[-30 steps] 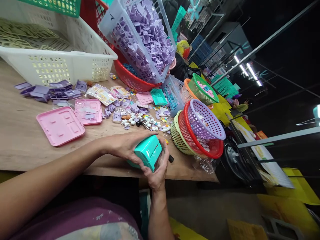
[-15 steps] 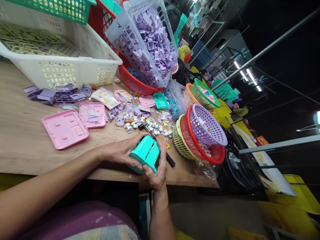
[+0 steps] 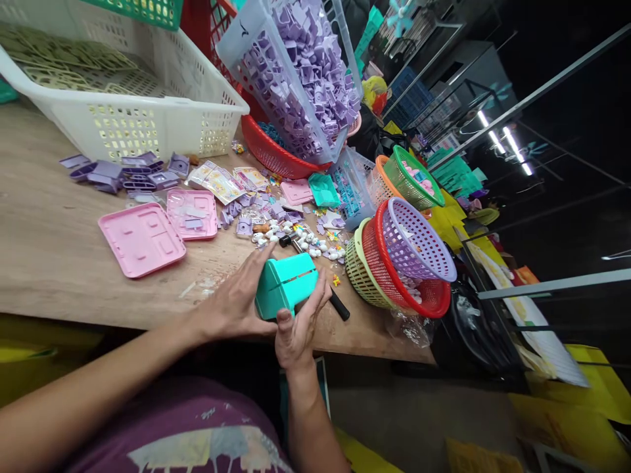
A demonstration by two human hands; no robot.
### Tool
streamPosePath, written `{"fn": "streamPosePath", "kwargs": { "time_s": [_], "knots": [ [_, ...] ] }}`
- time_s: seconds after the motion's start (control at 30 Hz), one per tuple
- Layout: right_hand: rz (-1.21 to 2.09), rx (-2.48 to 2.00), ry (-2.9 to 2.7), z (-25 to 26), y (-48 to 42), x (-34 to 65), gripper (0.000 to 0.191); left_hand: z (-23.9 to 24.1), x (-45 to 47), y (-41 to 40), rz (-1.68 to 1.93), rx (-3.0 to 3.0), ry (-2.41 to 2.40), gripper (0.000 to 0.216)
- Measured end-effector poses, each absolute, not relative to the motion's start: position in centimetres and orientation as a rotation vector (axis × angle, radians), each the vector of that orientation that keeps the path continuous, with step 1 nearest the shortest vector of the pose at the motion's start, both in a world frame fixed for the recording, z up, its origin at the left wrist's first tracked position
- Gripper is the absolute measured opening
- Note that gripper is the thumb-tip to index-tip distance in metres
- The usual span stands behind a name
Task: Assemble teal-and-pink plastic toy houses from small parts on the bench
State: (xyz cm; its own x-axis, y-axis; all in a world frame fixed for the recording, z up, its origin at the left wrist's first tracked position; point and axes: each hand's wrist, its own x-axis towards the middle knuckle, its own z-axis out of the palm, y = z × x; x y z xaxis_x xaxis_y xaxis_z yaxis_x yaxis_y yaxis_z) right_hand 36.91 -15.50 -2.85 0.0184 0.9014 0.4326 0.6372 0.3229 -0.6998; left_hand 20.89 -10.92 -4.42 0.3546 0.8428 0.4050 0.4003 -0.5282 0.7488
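A turquoise plastic case (image 3: 288, 284) with a narrow slot across its top is held between my two hands, near the table's front edge. My left hand (image 3: 236, 295) grips its left side, fingers along the far side and thumb below. Against the right side lie the fingers of my right hand (image 3: 300, 328), with the thumb raised at the near edge. Just beyond the case rests a hammer with a black handle (image 3: 339, 305), its middle partly hidden by the case and my hand. Small white figures (image 3: 318, 244) are scattered behind it.
Pink plastic trays (image 3: 142, 240) and purple parts (image 3: 106, 176) lie on the left. A white basket (image 3: 162, 125) stands behind them. A clear bin of purple pieces (image 3: 320, 79) leans in a red basket (image 3: 276, 154). Stacked colander-like baskets (image 3: 419, 243) stand at right.
The turquoise case has been turned in my hands so its slotted face sits differently. My right thumb has lifted off its near edge. The whole view has shifted slightly.
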Motion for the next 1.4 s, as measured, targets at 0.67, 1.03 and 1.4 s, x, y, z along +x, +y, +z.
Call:
{"fn": "streamPosePath", "kwargs": {
  "time_s": [0.67, 1.03, 1.4],
  "knots": [
    [0.142, -0.873, -2.551, 3.1, -9.3, 37.5, 0.068, -5.3, 24.6, -11.9, 1.425, 1.911, 1.159, 0.072],
    [0.265, -0.932, -2.446, 2.9, -8.3, 40.8, 0.069, -3.8, 23.1, -12.5, 1.210, 1.908, 1.134, 0.104],
    [0.137, -0.863, -2.440, 1.6, -7.7, 39.7, 0.052, 2.3, 22.1, -10.7, 0.788, 2.197, 1.126, 0.061]
  ]
}}
